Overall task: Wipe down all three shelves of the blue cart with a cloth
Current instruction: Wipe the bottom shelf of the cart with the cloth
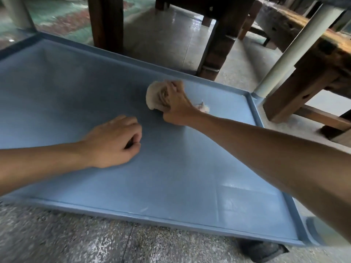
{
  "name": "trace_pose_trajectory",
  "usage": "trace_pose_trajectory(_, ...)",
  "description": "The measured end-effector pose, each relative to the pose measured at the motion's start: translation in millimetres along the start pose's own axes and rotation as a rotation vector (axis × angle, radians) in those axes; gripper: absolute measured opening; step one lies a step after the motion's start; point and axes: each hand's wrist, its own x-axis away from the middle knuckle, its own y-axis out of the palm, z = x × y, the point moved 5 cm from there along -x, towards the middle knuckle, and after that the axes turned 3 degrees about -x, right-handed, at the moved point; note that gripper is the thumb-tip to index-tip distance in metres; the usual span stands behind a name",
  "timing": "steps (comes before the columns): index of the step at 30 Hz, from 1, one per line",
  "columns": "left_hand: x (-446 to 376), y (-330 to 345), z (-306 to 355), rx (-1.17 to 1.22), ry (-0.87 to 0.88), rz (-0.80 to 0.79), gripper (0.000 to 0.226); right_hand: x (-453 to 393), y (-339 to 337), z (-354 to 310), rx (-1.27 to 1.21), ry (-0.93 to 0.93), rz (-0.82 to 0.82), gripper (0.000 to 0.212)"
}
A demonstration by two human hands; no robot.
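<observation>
A low blue cart shelf [62, 95] with a raised rim fills the middle of the view, close to the floor. My right hand [177, 103] presses a bunched pale cloth [153, 95] onto the shelf near its far rim, right of centre. A loose end of the cloth [204, 107] sticks out behind the wrist. My left hand [114, 141] rests knuckles-down on the shelf's middle, fingers curled with nothing in them. Another shelf of the cart is not in view.
A white cart post [284, 59] rises from the far right corner, another [17, 12] at the far left. Dark wooden table legs [106, 23] and a wooden bench [313, 59] stand just beyond the shelf. Speckled floor [95, 240] lies in front, with a black caster [262, 250] under the near right corner.
</observation>
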Motion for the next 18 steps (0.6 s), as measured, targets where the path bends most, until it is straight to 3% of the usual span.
trace_pose_trajectory(4,12,-21,-16,0.238,-0.248,0.233,0.019,37,35,-67,-0.01,-0.301,-0.099,0.093)
trace_pose_trajectory(7,27,-45,-21,0.237,-0.256,0.362,0.019,66,38,-91,-0.083,-0.386,-0.185,0.079)
trace_pose_trajectory(12,29,-68,-23,0.174,-0.166,0.275,0.023,126,31,-117,-0.141,-0.564,-0.422,0.067)
trace_pose_trajectory(15,25,-65,-17,0.108,-0.094,0.184,0.029,156,28,-120,-0.163,-0.564,-0.553,0.065)
trace_pose_trajectory(18,15,-54,2,0.058,0.023,0.123,0.03,179,14,-103,-0.147,-0.458,-0.58,0.053)
